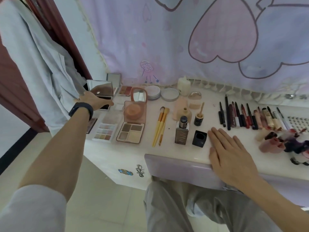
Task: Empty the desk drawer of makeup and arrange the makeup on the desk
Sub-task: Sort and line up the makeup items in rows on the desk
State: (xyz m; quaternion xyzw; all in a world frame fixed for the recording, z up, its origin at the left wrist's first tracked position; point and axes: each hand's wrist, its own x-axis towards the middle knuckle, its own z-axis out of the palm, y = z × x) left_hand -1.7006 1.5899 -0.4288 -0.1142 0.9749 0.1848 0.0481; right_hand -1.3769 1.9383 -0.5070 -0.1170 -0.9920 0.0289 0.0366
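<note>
Makeup lies in rows on the white desk (189, 153). At the far left stands an open palette with a mirrored lid (102, 88); my left hand (93, 99) grips its dark base, thumb across the front edge, fingers hidden behind. My right hand (230, 148) rests flat on the desk's front edge, fingers straight, just right of a black cap (199, 138). Beside the cap stand a foundation bottle (182, 131) and two yellow brushes (160, 125). Eyeshadow palettes (131, 131) lie open near the left. The lilac drawer front (175, 166) sits below the desk edge.
A row of pencils and liners (242, 117) and a heap of lipsticks (284, 143) fill the right side. Round compacts (170, 94) and a pale bottle (184, 85) line the back under a pink curtain (200, 39). Grey clothing (41, 67) hangs at the left.
</note>
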